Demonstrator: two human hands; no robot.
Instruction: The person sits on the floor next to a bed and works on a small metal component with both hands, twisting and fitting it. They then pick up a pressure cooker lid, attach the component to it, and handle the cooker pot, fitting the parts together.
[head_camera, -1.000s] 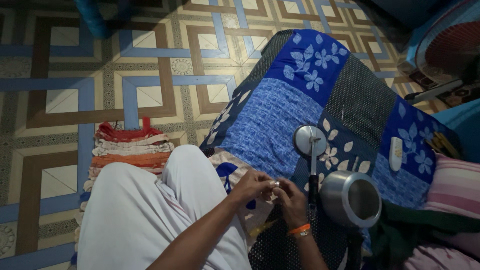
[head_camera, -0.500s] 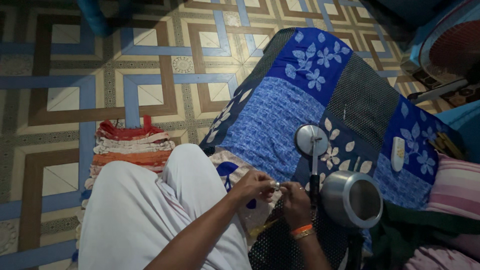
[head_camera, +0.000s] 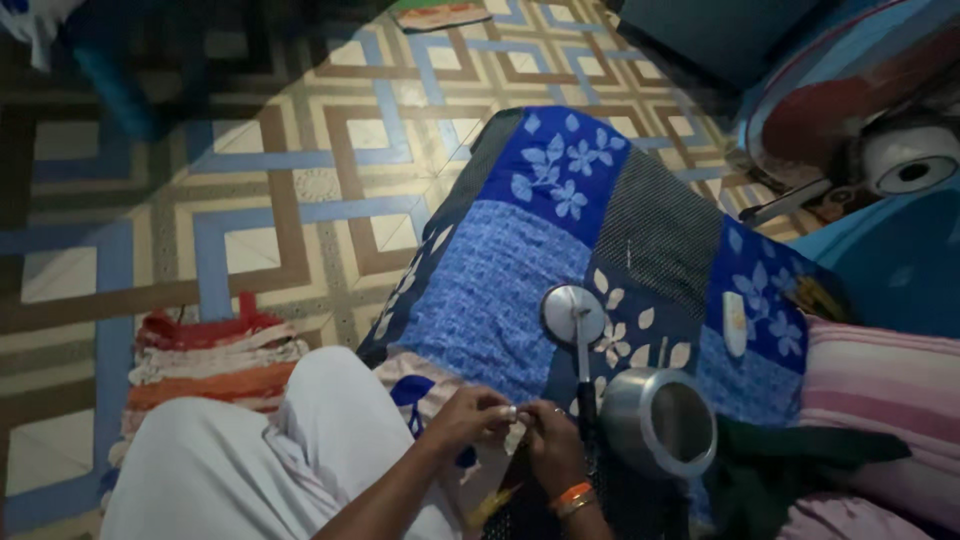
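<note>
Your left hand (head_camera: 470, 418) and right hand (head_camera: 552, 445) pinch soft printed cloth piece (head_camera: 425, 395), matt. Patchwork quilt (head_camera: 560, 260) under it: woven cotton look, matt. Steel pot (head_camera: 658, 422) right of your hands: smooth, dull sheen. Round lid (head_camera: 572, 312): polished metal. Near-left rag mat (head_camera: 215, 355): coarse, ribbed. Far floor tiles (head_camera: 300, 130): glossy, smooth.

Floor (head_camera: 300, 190): tiles in a geometric pattern of brown, blue and cream squares, dimly lit. Striped rag rug (head_camera: 215, 360) at lower left. Fan (head_camera: 860, 120) at upper right.
</note>
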